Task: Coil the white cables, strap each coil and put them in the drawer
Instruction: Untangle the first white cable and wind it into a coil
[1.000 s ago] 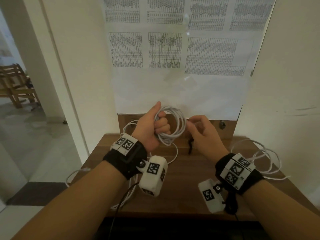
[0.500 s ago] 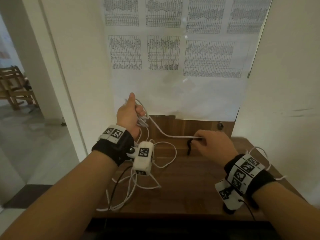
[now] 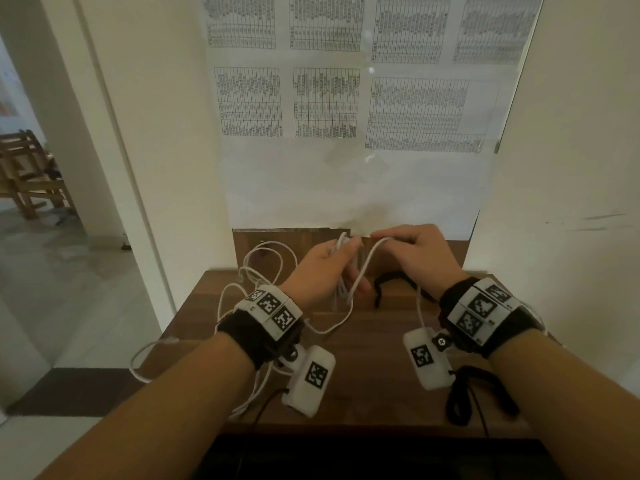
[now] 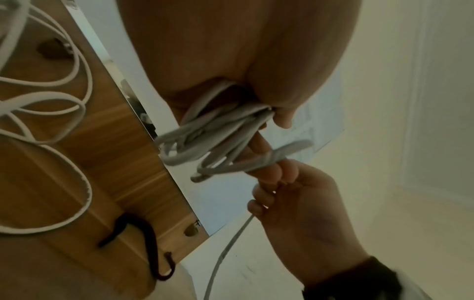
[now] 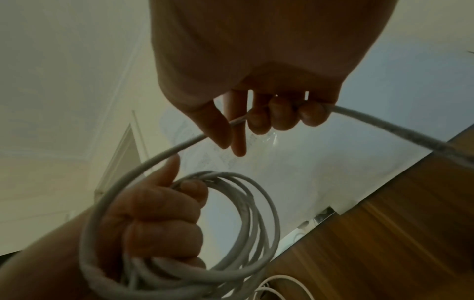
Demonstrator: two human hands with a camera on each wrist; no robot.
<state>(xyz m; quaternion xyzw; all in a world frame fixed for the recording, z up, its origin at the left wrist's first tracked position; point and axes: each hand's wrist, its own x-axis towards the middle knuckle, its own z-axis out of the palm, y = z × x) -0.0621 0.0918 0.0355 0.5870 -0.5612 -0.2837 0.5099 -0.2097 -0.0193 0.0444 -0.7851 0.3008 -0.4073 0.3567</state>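
Observation:
My left hand (image 3: pixel 329 268) grips a coil of white cable (image 3: pixel 341 292) above the back of the wooden table (image 3: pixel 363 375). In the right wrist view its fingers are curled round the bundled loops of the coil (image 5: pixel 179 278). My right hand (image 3: pixel 415 251) is close beside the left and pinches the free strand (image 3: pixel 363 271) of the same cable, which arcs toward the coil (image 4: pixel 218 142). The strand (image 5: pixel 372 123) runs on down to the table. A black strap (image 3: pixel 379 289) lies on the table just under the hands, and shows as a curled strip (image 4: pixel 151 243) in the left wrist view.
More loose white cable (image 4: pixel 77 63) lies in loops at the table's back left, and one loop (image 3: pixel 135 367) hangs over the left edge. A paper-covered wall panel (image 3: pixel 346 188) stands right behind the table, with a white wall (image 3: pixel 571 237) on the right. An open doorway is at the left.
Half a second ago my left hand was raised to the left, with the cable stretched to my right hand near the strap. Both hands have come together and the strand now arcs to the coil.

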